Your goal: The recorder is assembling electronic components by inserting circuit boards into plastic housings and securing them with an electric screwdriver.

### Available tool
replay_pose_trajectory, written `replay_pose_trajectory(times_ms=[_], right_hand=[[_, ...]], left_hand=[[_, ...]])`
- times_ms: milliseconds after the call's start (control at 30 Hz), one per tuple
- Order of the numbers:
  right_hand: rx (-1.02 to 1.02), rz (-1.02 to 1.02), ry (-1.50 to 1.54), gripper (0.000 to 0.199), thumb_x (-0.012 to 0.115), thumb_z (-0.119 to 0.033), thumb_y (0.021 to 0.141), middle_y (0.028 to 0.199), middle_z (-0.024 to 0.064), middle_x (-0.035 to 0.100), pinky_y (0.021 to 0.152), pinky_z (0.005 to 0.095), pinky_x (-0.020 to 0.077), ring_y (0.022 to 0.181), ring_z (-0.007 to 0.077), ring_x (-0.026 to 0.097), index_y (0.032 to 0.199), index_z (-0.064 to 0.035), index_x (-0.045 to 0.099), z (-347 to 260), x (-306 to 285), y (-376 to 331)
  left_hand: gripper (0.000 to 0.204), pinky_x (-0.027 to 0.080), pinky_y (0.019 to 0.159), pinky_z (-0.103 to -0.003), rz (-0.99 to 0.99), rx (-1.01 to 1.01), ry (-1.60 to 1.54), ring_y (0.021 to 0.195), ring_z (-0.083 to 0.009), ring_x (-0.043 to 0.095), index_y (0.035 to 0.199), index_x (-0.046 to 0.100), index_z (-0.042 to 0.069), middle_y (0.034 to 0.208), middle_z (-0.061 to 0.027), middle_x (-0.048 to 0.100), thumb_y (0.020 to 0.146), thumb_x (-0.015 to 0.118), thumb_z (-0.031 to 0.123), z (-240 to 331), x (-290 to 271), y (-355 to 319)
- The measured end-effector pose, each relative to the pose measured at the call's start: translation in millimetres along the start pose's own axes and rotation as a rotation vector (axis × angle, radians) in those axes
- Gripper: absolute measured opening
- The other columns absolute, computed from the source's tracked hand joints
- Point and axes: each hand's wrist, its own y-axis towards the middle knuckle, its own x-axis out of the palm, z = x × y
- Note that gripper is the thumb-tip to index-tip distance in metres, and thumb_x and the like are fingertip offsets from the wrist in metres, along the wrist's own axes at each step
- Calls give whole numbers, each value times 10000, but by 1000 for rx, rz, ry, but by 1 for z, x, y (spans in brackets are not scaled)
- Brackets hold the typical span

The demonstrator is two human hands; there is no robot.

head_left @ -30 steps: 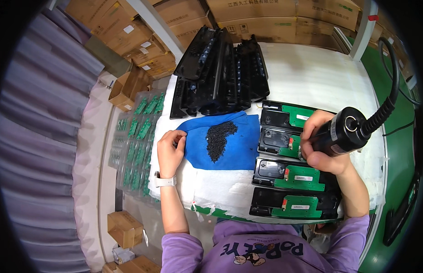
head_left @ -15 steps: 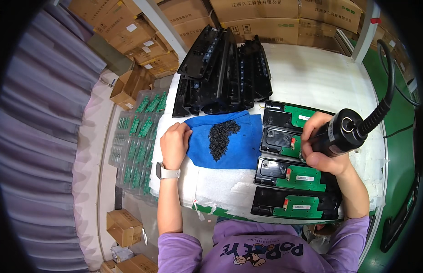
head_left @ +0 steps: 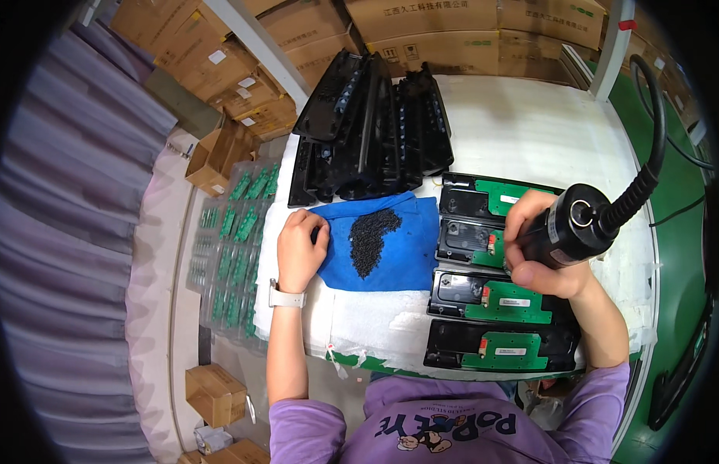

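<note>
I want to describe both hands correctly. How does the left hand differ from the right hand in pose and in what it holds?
The left hand lies on the edge of the blue cloth, fingers curled beside the pile of small black screws; the right hand grips the black corded electric screwdriver. The left hand wears a white wristband; none shows on the right. The left hand is over cloth, the right over a black tray with a green circuit board. Both are bare.

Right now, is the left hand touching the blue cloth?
Touching. The head view shows the left hand resting on the blue cloth's left edge, beside the pile of small black screws.
</note>
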Motion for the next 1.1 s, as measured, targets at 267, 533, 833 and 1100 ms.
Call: replay_pose_trajectory(times_ms=[267,533,833,1100], right_hand=[[-25,57,-48,302,700,17,649,589,9,515,477,200,351,507,63,483,889,7,517,3,0,1],[10,47,-20,317,698,12,656,579,6,497,469,206,344,496,62,466,906,-1,503,1,1,0],[0,59,-39,333,704,4,654,580,4,493,464,202,339,496,58,459,915,-1,498,1,-1,-2],[-39,42,-53,329,721,-1,653,572,2,501,443,203,342,480,61,475,906,-1,512,0,1,-1]], left_hand=[[90,441,708,-358,71,45,4,790,-288,540,820,622,7,793,-116,561,738,607,43,-3,11,8],[54,433,652,-371,119,131,210,737,-292,530,728,570,1,740,-115,533,740,604,42,11,14,14],[46,439,672,-382,60,7,-10,755,-320,542,757,578,-6,757,-136,554,768,572,39,14,15,5],[30,441,684,-367,31,84,-42,746,-302,544,773,577,-12,753,-133,553,753,557,-2,14,18,8]])
